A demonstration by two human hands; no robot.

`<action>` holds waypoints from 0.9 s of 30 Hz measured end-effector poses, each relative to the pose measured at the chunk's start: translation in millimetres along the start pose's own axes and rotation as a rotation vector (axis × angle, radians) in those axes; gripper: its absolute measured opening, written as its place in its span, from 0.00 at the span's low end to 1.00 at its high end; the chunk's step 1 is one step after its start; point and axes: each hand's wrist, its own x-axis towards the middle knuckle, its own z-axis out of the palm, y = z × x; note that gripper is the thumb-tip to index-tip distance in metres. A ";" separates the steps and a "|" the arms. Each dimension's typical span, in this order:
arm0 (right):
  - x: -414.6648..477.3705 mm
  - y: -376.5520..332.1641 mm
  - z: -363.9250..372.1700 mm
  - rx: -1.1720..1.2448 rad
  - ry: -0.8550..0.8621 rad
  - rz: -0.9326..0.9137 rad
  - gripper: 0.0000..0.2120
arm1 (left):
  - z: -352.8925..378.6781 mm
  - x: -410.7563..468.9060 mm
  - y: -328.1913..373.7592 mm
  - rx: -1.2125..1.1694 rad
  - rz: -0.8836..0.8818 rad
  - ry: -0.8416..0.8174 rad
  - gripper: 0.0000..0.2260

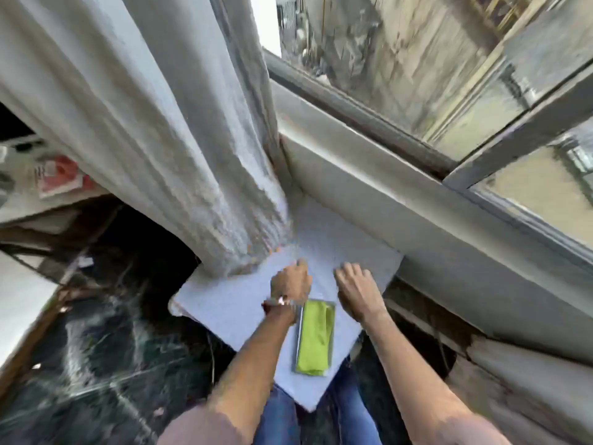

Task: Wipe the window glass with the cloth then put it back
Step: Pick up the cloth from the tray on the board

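A folded lime-green cloth (314, 337) lies in a shallow metal tray (299, 329) on the white-covered table (231, 309) below the window. The window glass (401, 69) stretches across the upper right, with a grey frame bar (519, 130) crossing it. My left hand (292, 279) rests on the table just above the tray's upper left corner, fingers curled, holding nothing. My right hand (356, 287) lies to the right of the tray's top, fingers loosely curled on the tabletop, also holding nothing. Neither hand touches the cloth.
A thick white curtain (154, 123) hangs at the left down onto the table's far corner. A pale sill ledge (385, 187) runs under the window. Dark marbled floor (96, 348) lies below left. A shelf with a red item (61, 178) is at far left.
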 end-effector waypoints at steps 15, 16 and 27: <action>77.7 -37.5 255.9 0.031 -0.393 -0.123 0.25 | 328.9 23.4 -40.8 -0.305 -0.695 -0.291 0.25; 79.8 -33.5 249.2 0.046 -0.371 -0.124 0.22 | 323.9 28.8 -39.8 -0.278 -0.688 -0.302 0.22; 37.8 44.2 56.4 0.709 -0.391 0.127 0.32 | 166.1 10.2 -61.7 -0.800 -0.209 -0.183 0.11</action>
